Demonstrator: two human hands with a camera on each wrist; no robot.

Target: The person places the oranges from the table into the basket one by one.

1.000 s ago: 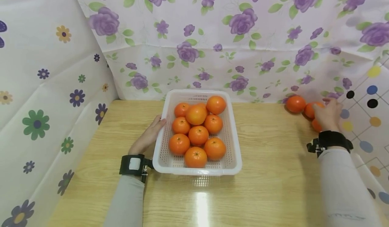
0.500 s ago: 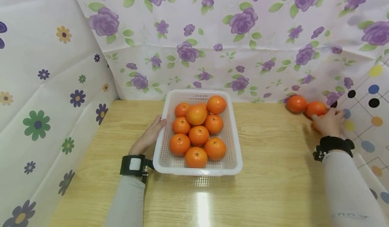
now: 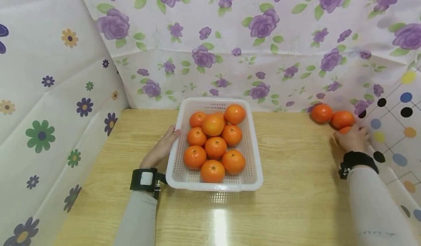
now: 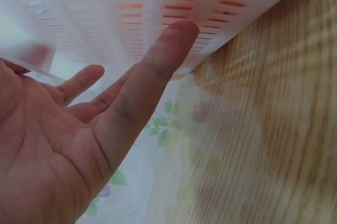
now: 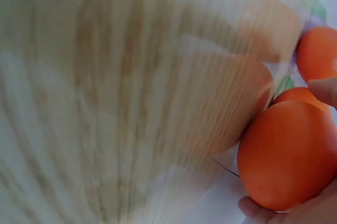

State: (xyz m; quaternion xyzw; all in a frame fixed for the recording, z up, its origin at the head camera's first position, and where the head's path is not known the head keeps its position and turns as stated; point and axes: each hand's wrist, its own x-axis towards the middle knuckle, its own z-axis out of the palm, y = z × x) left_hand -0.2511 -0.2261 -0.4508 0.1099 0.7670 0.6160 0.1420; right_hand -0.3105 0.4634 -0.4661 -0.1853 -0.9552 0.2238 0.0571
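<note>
A white perforated plastic basket [image 3: 255, 158] stands on the table holding several oranges [image 3: 215, 147]. My left hand [image 3: 161, 149] is at its left side, thumb over the rim. In the left wrist view the fingers [image 4: 131, 95] lie along and below the slotted wall. Far right, my right hand [image 3: 354, 139] grips an orange [image 5: 287, 155], fingers on one side and thumb on the other. The hand hides most of this fruit in the head view. Just behind it, two more reddish oranges [image 3: 342, 119] sit side by side.
The wooden table [image 3: 289, 187] runs between the basket and the right-hand fruit. A purple-flowered sheet [image 3: 263, 56] rises along the back edge. A flower-patterned sheet [image 3: 39, 103] closes off the left, and a dotted one [image 3: 399, 129] the right, close beside my right hand.
My right hand has drawn back from the rear fruit toward the nearest orange and closed its fingers around it. My left hand and the basket have stayed in place.
</note>
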